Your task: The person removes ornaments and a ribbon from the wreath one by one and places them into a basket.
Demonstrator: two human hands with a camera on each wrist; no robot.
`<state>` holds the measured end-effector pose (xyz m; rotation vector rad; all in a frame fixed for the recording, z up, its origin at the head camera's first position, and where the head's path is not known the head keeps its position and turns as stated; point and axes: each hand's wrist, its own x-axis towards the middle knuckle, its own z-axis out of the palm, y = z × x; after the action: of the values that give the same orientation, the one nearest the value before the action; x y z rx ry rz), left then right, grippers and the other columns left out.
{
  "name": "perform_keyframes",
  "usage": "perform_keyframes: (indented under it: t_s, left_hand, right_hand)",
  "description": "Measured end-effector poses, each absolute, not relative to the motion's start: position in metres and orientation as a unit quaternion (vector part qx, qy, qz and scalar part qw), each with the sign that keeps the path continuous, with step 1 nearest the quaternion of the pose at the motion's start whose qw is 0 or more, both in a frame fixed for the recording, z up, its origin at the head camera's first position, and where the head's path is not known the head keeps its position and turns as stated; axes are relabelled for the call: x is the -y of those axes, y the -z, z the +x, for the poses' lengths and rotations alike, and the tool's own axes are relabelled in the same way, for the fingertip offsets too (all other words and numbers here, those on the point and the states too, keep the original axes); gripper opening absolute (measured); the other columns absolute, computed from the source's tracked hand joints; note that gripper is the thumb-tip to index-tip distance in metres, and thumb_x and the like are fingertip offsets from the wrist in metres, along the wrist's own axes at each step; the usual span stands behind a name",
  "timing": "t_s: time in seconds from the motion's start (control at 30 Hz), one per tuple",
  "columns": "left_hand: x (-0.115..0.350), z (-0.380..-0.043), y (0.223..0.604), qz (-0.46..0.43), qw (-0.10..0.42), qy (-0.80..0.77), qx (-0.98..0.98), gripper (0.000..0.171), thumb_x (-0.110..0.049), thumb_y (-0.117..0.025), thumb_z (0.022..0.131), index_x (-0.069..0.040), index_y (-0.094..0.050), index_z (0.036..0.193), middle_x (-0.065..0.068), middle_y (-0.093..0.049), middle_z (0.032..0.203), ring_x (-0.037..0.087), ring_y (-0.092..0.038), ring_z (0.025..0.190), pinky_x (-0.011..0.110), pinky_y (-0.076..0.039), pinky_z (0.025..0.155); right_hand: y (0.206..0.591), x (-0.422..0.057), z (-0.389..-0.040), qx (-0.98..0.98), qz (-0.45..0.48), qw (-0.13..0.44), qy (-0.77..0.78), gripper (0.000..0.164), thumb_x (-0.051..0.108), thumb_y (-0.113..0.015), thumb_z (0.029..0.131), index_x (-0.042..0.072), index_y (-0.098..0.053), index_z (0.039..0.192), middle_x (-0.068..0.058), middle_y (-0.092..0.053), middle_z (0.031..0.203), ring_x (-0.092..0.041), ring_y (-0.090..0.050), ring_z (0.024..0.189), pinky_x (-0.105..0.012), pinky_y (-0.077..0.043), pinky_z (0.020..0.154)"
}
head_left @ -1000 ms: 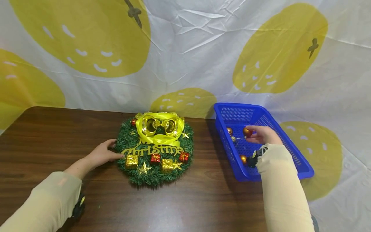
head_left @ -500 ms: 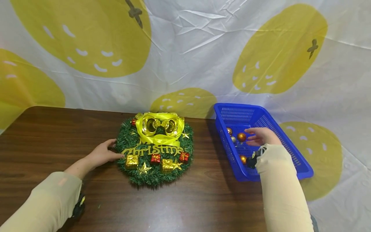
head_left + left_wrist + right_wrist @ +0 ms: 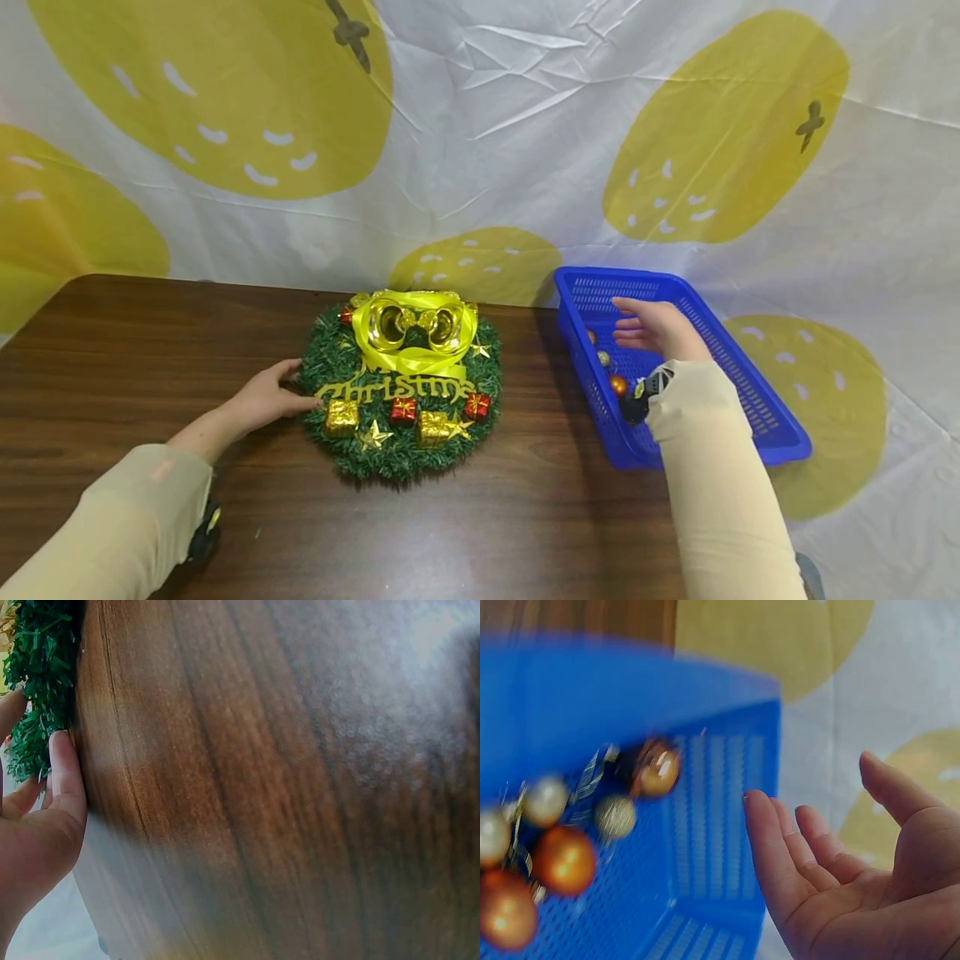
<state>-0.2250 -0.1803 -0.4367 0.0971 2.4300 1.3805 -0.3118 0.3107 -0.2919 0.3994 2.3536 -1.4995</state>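
Observation:
A green Christmas wreath (image 3: 397, 462) lies on the wooden table. It carries yellow ribbon, gold bells, small gift boxes, stars and gold lettering. My left hand (image 3: 266, 400) holds its left edge, and the left wrist view has the wreath's green tinsel (image 3: 41, 667) between thumb and fingers. Over the blue basket (image 3: 787, 450) at the right, my right hand (image 3: 660, 327) is spread with nothing in it. Below it, shiny Christmas balls lie along the basket's left side, among them an orange ball (image 3: 618, 385) and a small glittery gold ball (image 3: 616, 817). My wrist hides part of the basket floor.
The dark wooden table (image 3: 420, 533) runs across the front. Behind it hangs a white cloth (image 3: 480, 125) printed with large yellow fruit. The basket's raised walls stand around the balls, at the table's right end.
My right hand let go of an orange ball, which dropped into the basket. The hand then moved up and left, its fingers spreading. My left hand stayed at the wreath.

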Motion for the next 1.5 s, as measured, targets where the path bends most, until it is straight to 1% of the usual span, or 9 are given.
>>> perform_keyframes:
  t_s: [0.23, 0.33, 0.47, 0.57, 0.63, 0.73, 0.8, 1.27, 1.5]
  left_hand:
    - [0.183, -0.226, 0.44, 0.035, 0.169, -0.485, -0.857, 0.095, -0.029, -0.066, 0.087, 0.011, -0.004, 0.146, 0.04, -0.02, 0.143, 0.044, -0.052, 0.114, 0.044, -0.052, 0.089]
    - [0.184, -0.226, 0.441, 0.035, 0.169, -0.484, -0.858, 0.095, -0.03, -0.066, 0.087, 0.01, -0.004, 0.146, 0.039, -0.02, 0.143, 0.044, -0.051, 0.115, 0.045, -0.052, 0.09]
    - [0.185, -0.226, 0.442, 0.034, 0.17, -0.485, -0.857, 0.096, -0.031, -0.066, 0.087, 0.01, -0.004, 0.147, 0.039, -0.019, 0.143, 0.045, -0.05, 0.115, 0.046, -0.052, 0.09]
    - [0.185, -0.226, 0.442, 0.034, 0.169, -0.483, -0.859, 0.096, -0.032, -0.066, 0.087, 0.009, -0.004, 0.147, 0.039, -0.02, 0.143, 0.044, -0.051, 0.114, 0.045, -0.052, 0.089]
    - [0.185, -0.226, 0.442, 0.034, 0.167, -0.482, -0.859, 0.096, -0.032, -0.066, 0.087, 0.009, -0.004, 0.147, 0.039, -0.02, 0.143, 0.043, -0.052, 0.113, 0.045, -0.052, 0.088]
    - [0.184, -0.226, 0.441, 0.034, 0.167, -0.483, -0.859, 0.096, -0.032, -0.066, 0.087, 0.01, -0.004, 0.147, 0.039, -0.02, 0.143, 0.043, -0.053, 0.112, 0.044, -0.052, 0.088]
    - [0.184, -0.226, 0.44, 0.033, 0.167, -0.483, -0.859, 0.096, -0.032, -0.067, 0.087, 0.01, -0.004, 0.147, 0.038, -0.021, 0.142, 0.043, -0.053, 0.111, 0.044, -0.053, 0.088]
    - [0.182, -0.227, 0.439, 0.031, 0.164, -0.484, -0.859, 0.095, -0.03, -0.067, 0.087, 0.01, -0.006, 0.147, 0.038, -0.022, 0.142, 0.041, -0.054, 0.111, 0.043, -0.053, 0.087]
    - [0.182, -0.226, 0.44, 0.029, 0.164, -0.485, -0.858, 0.096, -0.032, -0.067, 0.086, 0.009, -0.006, 0.147, 0.037, -0.022, 0.143, 0.042, -0.053, 0.113, 0.043, -0.053, 0.088]
  right_hand:
    - [0.283, -0.279, -0.322, -0.8, 0.118, 0.151, 0.569, 0.073, 0.034, -0.048, 0.095, -0.001, -0.013, 0.149, -0.027, -0.029, 0.148, -0.01, -0.059, 0.081, -0.026, -0.052, 0.091]
    - [0.279, -0.267, -0.324, -0.796, 0.101, 0.148, 0.578, 0.073, 0.032, -0.049, 0.096, -0.003, -0.011, 0.148, -0.027, -0.029, 0.148, -0.024, -0.06, 0.102, -0.03, -0.049, 0.096]
    - [0.278, -0.251, -0.326, -0.795, 0.077, 0.152, 0.582, 0.072, 0.03, -0.049, 0.096, -0.004, -0.012, 0.148, -0.028, -0.03, 0.147, -0.037, -0.041, 0.13, -0.031, -0.048, 0.098]
    - [0.279, -0.239, -0.328, -0.801, 0.065, 0.155, 0.574, 0.069, 0.029, -0.049, 0.096, -0.004, -0.016, 0.148, -0.028, -0.033, 0.146, -0.034, -0.048, 0.123, -0.032, -0.049, 0.097]
    - [0.281, -0.232, -0.33, -0.806, 0.059, 0.154, 0.568, 0.068, 0.029, -0.05, 0.096, -0.004, -0.019, 0.147, -0.028, -0.035, 0.144, -0.028, -0.055, 0.11, -0.035, -0.048, 0.099]
    - [0.285, -0.222, -0.334, -0.809, 0.054, 0.155, 0.565, 0.067, 0.028, -0.051, 0.095, -0.003, -0.022, 0.147, -0.027, -0.038, 0.143, -0.018, -0.058, 0.092, -0.039, -0.046, 0.101]
    - [0.289, -0.217, -0.335, -0.812, 0.049, 0.156, 0.56, 0.067, 0.029, -0.052, 0.095, -0.003, -0.023, 0.146, -0.027, -0.04, 0.142, -0.016, -0.059, 0.088, -0.04, -0.047, 0.1]
    - [0.316, -0.182, -0.338, -0.83, 0.034, 0.167, 0.532, 0.06, 0.029, -0.055, 0.094, -0.001, -0.035, 0.142, -0.025, -0.047, 0.135, -0.032, -0.057, 0.111, -0.036, -0.054, 0.091]
    - [0.331, -0.167, -0.338, -0.816, 0.05, 0.157, 0.554, 0.056, 0.026, -0.057, 0.093, -0.002, -0.041, 0.139, -0.028, -0.047, 0.135, -0.039, -0.051, 0.12, -0.04, -0.051, 0.096]
